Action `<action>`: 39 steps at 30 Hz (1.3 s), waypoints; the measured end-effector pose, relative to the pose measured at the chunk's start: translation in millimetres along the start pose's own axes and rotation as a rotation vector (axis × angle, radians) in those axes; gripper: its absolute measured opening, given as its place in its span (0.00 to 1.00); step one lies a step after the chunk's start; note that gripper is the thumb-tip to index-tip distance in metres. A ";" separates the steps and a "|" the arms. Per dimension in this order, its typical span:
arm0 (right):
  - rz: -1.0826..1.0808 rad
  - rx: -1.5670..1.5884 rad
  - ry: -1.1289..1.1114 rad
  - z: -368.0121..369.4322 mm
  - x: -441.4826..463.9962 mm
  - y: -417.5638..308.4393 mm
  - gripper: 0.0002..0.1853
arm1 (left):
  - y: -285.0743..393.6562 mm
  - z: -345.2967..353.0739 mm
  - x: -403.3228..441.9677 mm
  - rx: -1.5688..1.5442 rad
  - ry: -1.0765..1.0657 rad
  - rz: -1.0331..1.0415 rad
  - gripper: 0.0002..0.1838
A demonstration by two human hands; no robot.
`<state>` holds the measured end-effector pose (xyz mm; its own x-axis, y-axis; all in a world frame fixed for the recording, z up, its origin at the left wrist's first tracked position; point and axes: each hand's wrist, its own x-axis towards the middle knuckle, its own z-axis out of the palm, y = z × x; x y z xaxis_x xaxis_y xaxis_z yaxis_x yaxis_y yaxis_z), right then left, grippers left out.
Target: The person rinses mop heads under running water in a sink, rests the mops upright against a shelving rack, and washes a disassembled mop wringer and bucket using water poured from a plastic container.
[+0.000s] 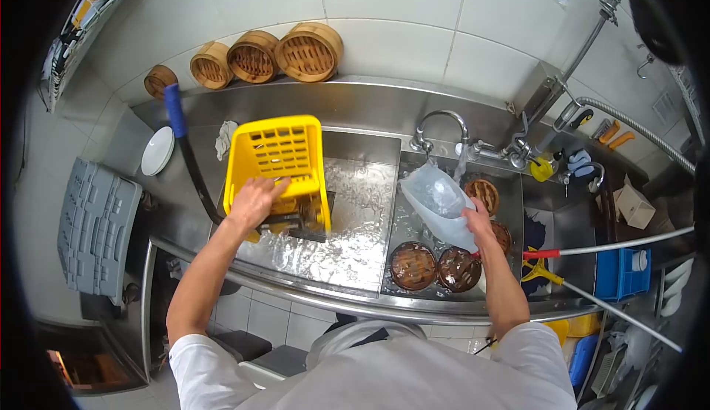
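My left hand point(255, 201) grips the near edge of a yellow mop wringer point(279, 133), tilted over the left sink basin point(355, 258). The wringer's long black lever with a blue grip point(176, 114) sticks up to the left. In my right hand point(479, 221) is a translucent plastic container point(436, 203), tipped under the curved faucet point(444, 118) of the right basin, with water inside it. Dark, wet bamboo steamers point(413, 266) lie in the water below and around that hand. Shallow, rippling water covers the left basin's floor.
Several dry bamboo steamers point(309, 51) lean against the tiled wall on the back ledge. A white plate point(157, 151) and grey folded crates point(97, 229) stand at left. To the right are a spray hose point(636, 125), long-handled tools point(621, 240) and a blue basket point(621, 273).
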<state>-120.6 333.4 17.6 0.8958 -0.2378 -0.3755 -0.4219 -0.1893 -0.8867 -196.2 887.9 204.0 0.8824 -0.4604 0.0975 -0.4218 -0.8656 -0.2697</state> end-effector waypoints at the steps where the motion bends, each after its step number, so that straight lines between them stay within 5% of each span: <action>1: -0.026 -0.003 0.016 0.1 -5.9 -4.7 0.36 | 2.9 6.7 -4.5 0.022 -0.056 0.069 0.28; 10: -0.014 0.012 -0.115 -1.5 -79.9 -92.2 0.34 | 12.0 13.9 -71.6 -0.081 -0.094 0.204 0.33; 16: -0.280 -0.163 -0.219 32.6 -147.7 -206.4 0.35 | 4.3 18.5 -95.9 -0.349 -0.309 0.006 0.32; 18: -0.367 -0.208 -0.249 49.9 -160.8 -231.1 0.34 | -8.0 21.4 -103.7 -0.266 -0.154 0.152 0.30; 24: -0.622 -0.397 -0.274 127.6 -186.7 -286.8 0.32 | -39.6 39.0 -108.3 -0.333 -0.221 0.158 0.27; 28: -0.660 -0.711 -0.112 178.6 -214.8 -305.4 0.37 | -42.4 29.9 -109.2 -0.542 -0.433 0.031 0.33; 31: -0.587 -0.706 -0.091 205.3 -216.5 -302.3 0.36 | -30.1 -12.1 -100.0 -0.696 -0.791 -0.251 0.36; 32: -0.549 -0.675 -0.126 210.9 -214.7 -302.8 0.36 | -35.1 -0.2 -100.3 -0.681 -0.791 -0.247 0.36; 34: -0.502 -0.636 -0.173 213.2 -203.9 -293.7 0.36 | -38.3 28.1 -110.5 -0.317 -0.374 -0.024 0.31; 39: -0.506 -0.395 -0.311 196.6 -158.8 -271.5 0.37 | -24.9 49.3 -169.9 -0.385 -0.278 -0.135 0.32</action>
<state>-120.8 609.9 265.0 0.9686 0.2423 -0.0557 0.0898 -0.5498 -0.8305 -325.3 997.4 146.9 0.9345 -0.3149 -0.1660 -0.3006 -0.9478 0.1061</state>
